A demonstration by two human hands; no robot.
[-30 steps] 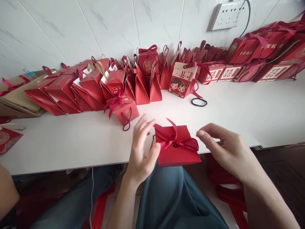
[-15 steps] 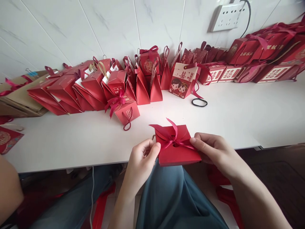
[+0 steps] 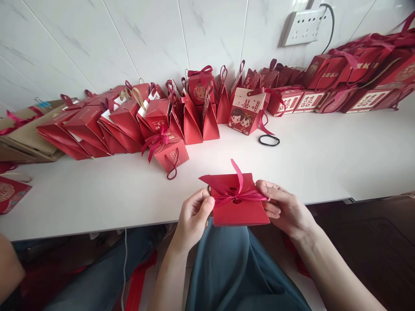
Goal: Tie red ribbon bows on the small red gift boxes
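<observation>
A red gift box (image 3: 240, 216) is held over my lap at the table's front edge. A magenta ribbon (image 3: 239, 175) is knotted across its top, over a round hole, with one tail sticking up. My left hand (image 3: 196, 214) is closed at the box's left side, thumb and fingers pinching the ribbon's left part. On the other side, my right hand (image 3: 283, 205) pinches the ribbon's right part between thumb and forefinger, its other fingers curled by the box's right edge. The fingers behind the box are partly hidden.
The white table (image 3: 311, 164) bears a row of red gift boxes (image 3: 129, 116) along the tiled wall. Closer stand a small box with a rope handle (image 3: 173, 157), a box with cartoon figures (image 3: 244, 114) and a black hair tie (image 3: 269, 140). Another person's arm (image 3: 9, 268) shows at left.
My right hand has shifted slightly and turned, drawing the right part of the ribbon out straighter. The ribbon over the box lies flatter, and the view has tilted slightly.
</observation>
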